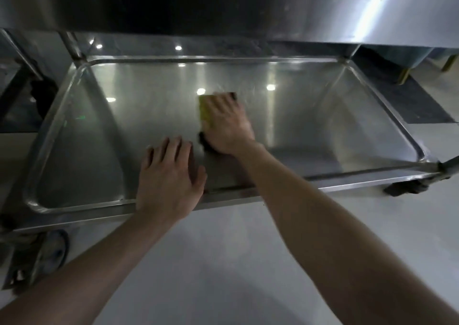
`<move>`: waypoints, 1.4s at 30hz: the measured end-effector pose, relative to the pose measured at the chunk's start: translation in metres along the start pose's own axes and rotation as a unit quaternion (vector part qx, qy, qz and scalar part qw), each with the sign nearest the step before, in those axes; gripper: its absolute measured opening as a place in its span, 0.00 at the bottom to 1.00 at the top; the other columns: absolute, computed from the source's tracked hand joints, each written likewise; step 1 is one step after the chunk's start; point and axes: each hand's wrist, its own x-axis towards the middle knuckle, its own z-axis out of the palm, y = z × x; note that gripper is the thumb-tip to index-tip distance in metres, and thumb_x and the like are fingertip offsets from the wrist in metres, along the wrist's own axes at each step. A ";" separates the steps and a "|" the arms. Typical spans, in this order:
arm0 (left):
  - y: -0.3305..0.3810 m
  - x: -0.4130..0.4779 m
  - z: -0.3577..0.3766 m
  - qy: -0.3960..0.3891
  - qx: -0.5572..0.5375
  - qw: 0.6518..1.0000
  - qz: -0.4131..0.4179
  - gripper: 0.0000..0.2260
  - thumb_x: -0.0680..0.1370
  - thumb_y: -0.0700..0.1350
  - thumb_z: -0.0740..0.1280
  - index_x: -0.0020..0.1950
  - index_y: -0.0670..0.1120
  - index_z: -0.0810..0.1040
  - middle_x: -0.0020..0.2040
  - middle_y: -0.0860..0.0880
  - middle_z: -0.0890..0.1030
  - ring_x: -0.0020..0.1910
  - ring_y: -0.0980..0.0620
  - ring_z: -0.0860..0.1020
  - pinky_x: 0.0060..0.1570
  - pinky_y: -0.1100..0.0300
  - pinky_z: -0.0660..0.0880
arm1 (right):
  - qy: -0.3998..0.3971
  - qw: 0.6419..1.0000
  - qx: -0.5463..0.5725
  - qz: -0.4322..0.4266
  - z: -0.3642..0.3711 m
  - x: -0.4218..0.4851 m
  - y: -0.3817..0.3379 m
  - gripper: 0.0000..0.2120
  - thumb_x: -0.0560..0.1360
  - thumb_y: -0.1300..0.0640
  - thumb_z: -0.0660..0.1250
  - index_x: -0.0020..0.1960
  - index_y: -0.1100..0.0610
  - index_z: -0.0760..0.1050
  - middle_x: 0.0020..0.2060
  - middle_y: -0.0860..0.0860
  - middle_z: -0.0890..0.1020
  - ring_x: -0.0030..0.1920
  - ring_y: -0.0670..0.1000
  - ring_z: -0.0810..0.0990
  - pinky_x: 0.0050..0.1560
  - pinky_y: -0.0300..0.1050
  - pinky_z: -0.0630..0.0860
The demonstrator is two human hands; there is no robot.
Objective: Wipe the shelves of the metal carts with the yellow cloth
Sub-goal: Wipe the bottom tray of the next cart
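The bottom shelf [99, 155] of a metal cart fills the middle of the view, a shiny steel tray with a raised rim. My right hand [229, 126] lies flat on the yellow cloth [205, 108] near the shelf's middle, pressing it onto the steel with straight fingers. Only the cloth's left edge and dark corners show from under the hand. My left hand [170, 178] rests flat on the shelf's front part, fingers spread, its heel over the front rim.
An upper shelf [323, 6] of the cart overhangs at the top. Cart wheels sit at the lower left [53, 250] and right [407, 188]. A second metal cart [19, 76] stands at the left. Pale floor lies in front; a dark mat [409, 101] at right.
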 end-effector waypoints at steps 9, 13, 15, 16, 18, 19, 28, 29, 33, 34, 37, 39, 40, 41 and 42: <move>-0.002 -0.001 0.006 0.013 -0.006 1.000 0.002 0.27 0.82 0.59 0.59 0.73 0.42 0.76 0.75 0.40 0.76 0.76 0.37 0.71 0.77 0.37 0.64 | 0.052 0.983 0.052 0.166 -0.031 -0.060 0.190 0.36 0.80 0.39 0.54 0.83 0.57 0.65 0.82 0.57 0.66 0.82 0.60 0.60 0.84 0.54 0.51; -0.001 -0.001 0.007 0.009 0.004 1.000 0.002 0.28 0.82 0.59 0.58 0.74 0.41 0.75 0.76 0.40 0.75 0.77 0.37 0.71 0.77 0.37 0.64 | 0.067 0.934 0.007 0.351 -0.016 -0.047 0.190 0.41 0.72 0.38 0.45 0.81 0.54 0.65 0.80 0.58 0.67 0.80 0.61 0.61 0.82 0.65 0.53; -0.001 0.000 0.006 0.000 0.005 1.000 -0.003 0.28 0.82 0.60 0.57 0.74 0.42 0.75 0.77 0.41 0.74 0.78 0.38 0.69 0.78 0.37 0.63 | 0.052 0.959 -0.004 0.278 -0.009 -0.018 0.112 0.41 0.73 0.37 0.47 0.83 0.52 0.63 0.82 0.58 0.65 0.82 0.61 0.59 0.84 0.63 0.49; -0.001 0.000 0.005 -0.003 0.004 1.000 -0.007 0.28 0.82 0.60 0.57 0.74 0.43 0.74 0.78 0.41 0.74 0.79 0.38 0.69 0.78 0.38 0.62 | 0.038 0.979 -0.001 0.198 -0.005 -0.003 0.069 0.39 0.76 0.37 0.50 0.84 0.52 0.61 0.83 0.57 0.63 0.83 0.60 0.58 0.84 0.61 0.48; -0.002 0.001 0.005 -0.003 0.002 1.000 -0.014 0.29 0.82 0.61 0.56 0.76 0.44 0.73 0.79 0.43 0.73 0.80 0.40 0.68 0.79 0.39 0.62 | 0.014 0.999 0.021 0.034 0.002 0.016 -0.008 0.35 0.82 0.39 0.55 0.86 0.51 0.58 0.85 0.55 0.61 0.85 0.58 0.55 0.85 0.58 0.47; -0.002 0.001 0.005 -0.001 -0.003 1.000 -0.017 0.29 0.82 0.61 0.56 0.76 0.44 0.73 0.79 0.43 0.73 0.80 0.41 0.68 0.80 0.40 0.61 | 0.000 0.999 0.043 -0.027 0.000 0.015 -0.031 0.33 0.84 0.41 0.56 0.86 0.51 0.58 0.85 0.54 0.60 0.85 0.57 0.53 0.85 0.56 0.45; 0.000 0.002 0.009 0.033 -0.041 0.998 -0.025 0.23 0.82 0.55 0.57 0.69 0.42 0.76 0.71 0.40 0.80 0.75 0.37 0.73 0.78 0.39 0.63 | 0.045 0.950 0.036 0.308 -0.034 -0.125 0.223 0.40 0.77 0.36 0.48 0.85 0.53 0.61 0.84 0.56 0.61 0.84 0.59 0.55 0.84 0.57 0.50; 0.001 0.002 0.010 0.034 -0.041 0.998 -0.028 0.23 0.82 0.55 0.57 0.68 0.42 0.77 0.70 0.40 0.80 0.75 0.37 0.73 0.77 0.39 0.64 | 0.043 0.930 0.016 0.365 -0.033 -0.133 0.223 0.41 0.75 0.37 0.45 0.84 0.53 0.61 0.84 0.57 0.62 0.83 0.60 0.56 0.84 0.60 0.51; -0.002 0.003 0.011 0.045 -0.059 0.997 -0.027 0.20 0.82 0.51 0.57 0.68 0.42 0.78 0.69 0.40 0.80 0.74 0.37 0.74 0.76 0.39 0.65 | 0.072 0.975 0.005 0.211 -0.008 -0.110 0.094 0.39 0.76 0.40 0.47 0.82 0.55 0.66 0.79 0.59 0.70 0.79 0.64 0.65 0.79 0.67 0.60; -0.005 0.003 0.011 0.047 -0.065 0.996 -0.024 0.20 0.82 0.50 0.58 0.68 0.42 0.78 0.69 0.40 0.81 0.73 0.37 0.75 0.76 0.39 0.65 | 0.073 0.991 0.021 0.113 -0.002 -0.104 0.051 0.36 0.78 0.42 0.50 0.82 0.55 0.68 0.79 0.58 0.70 0.80 0.64 0.65 0.79 0.67 0.60; -0.013 0.006 0.010 0.034 -0.084 0.996 -0.011 0.20 0.82 0.49 0.59 0.68 0.42 0.78 0.71 0.41 0.80 0.72 0.37 0.76 0.75 0.39 0.67 | 0.003 0.993 0.082 -0.089 -0.008 -0.109 -0.018 0.31 0.84 0.45 0.60 0.85 0.49 0.61 0.85 0.51 0.61 0.86 0.55 0.53 0.85 0.53 0.45; -0.020 0.007 0.006 0.032 -0.103 0.994 -0.003 0.19 0.81 0.48 0.60 0.67 0.42 0.79 0.69 0.40 0.81 0.70 0.37 0.77 0.73 0.41 0.69 | -0.020 0.988 0.108 -0.106 -0.023 -0.119 0.009 0.32 0.85 0.45 0.62 0.86 0.46 0.57 0.86 0.46 0.55 0.86 0.49 0.47 0.85 0.48 0.41; -0.025 0.007 0.003 0.035 -0.110 0.993 0.004 0.19 0.81 0.48 0.60 0.67 0.41 0.79 0.68 0.40 0.82 0.69 0.37 0.77 0.73 0.42 0.70 | -0.018 0.990 0.106 -0.086 -0.027 -0.127 0.035 0.31 0.85 0.46 0.63 0.86 0.47 0.58 0.86 0.46 0.55 0.86 0.50 0.49 0.85 0.49 0.43; -0.032 0.007 -0.001 0.037 -0.108 0.993 0.013 0.19 0.80 0.48 0.61 0.67 0.41 0.80 0.68 0.40 0.82 0.69 0.37 0.77 0.73 0.42 0.70 | -0.002 0.994 0.097 -0.056 -0.028 -0.136 0.067 0.29 0.86 0.48 0.64 0.85 0.49 0.62 0.84 0.48 0.59 0.85 0.55 0.54 0.85 0.51 0.47; -0.040 0.005 -0.005 0.037 -0.098 0.994 0.019 0.19 0.81 0.48 0.61 0.67 0.42 0.80 0.68 0.40 0.82 0.70 0.37 0.77 0.73 0.42 0.70 | 0.034 0.997 0.072 -0.022 -0.028 -0.145 0.102 0.27 0.86 0.50 0.64 0.83 0.54 0.65 0.83 0.52 0.64 0.83 0.61 0.61 0.84 0.54 0.53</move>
